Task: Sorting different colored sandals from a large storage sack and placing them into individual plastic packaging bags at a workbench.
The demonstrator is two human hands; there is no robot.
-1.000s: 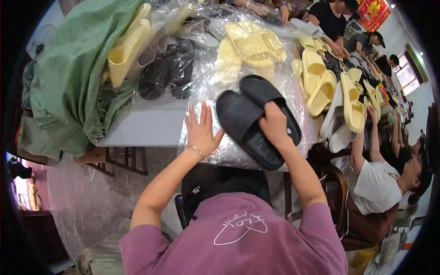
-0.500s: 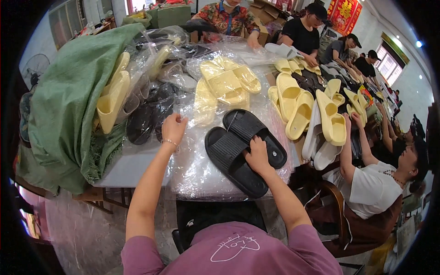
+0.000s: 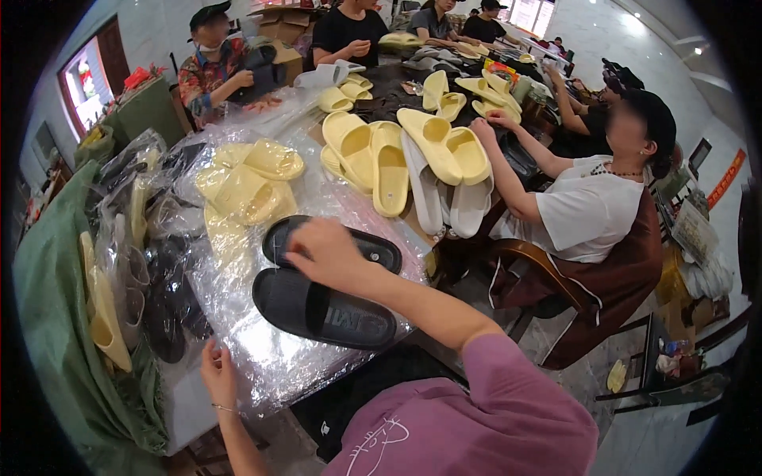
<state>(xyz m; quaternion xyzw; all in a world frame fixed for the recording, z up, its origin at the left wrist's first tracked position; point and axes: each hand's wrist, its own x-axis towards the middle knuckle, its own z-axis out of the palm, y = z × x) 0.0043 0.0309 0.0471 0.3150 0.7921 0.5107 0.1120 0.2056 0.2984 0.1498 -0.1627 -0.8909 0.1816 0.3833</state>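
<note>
A pair of black slippers point(image 3: 274, 305) lies side by side on a stack of clear plastic bags point(image 3: 238, 337) in front of me. My right hand point(image 3: 329, 254) is over the pair, across the far slipper's strap; its fingers are smeared by motion, and whether they touch the slippers I cannot tell. Down at the table's near left edge, my left hand point(image 3: 217, 371) rests beside the bags, fingers loosely bent and apart, with nothing in them. Just beyond the black pair, yellow slippers point(image 3: 248, 186) sit bagged in clear plastic.
Loose yellow slippers point(image 3: 389, 166) and white slippers point(image 3: 425, 190) crowd the right side. A green woven sack point(image 3: 51, 317) and bagged dark slippers point(image 3: 167, 317) stand at the left. A co-worker in white point(image 3: 591, 206) sits at the right; others work along the far side.
My view has swung right, so the table appears turned. My right hand has shifted across the far black slipper. The floral-shirted co-worker now holds up a dark slipper.
</note>
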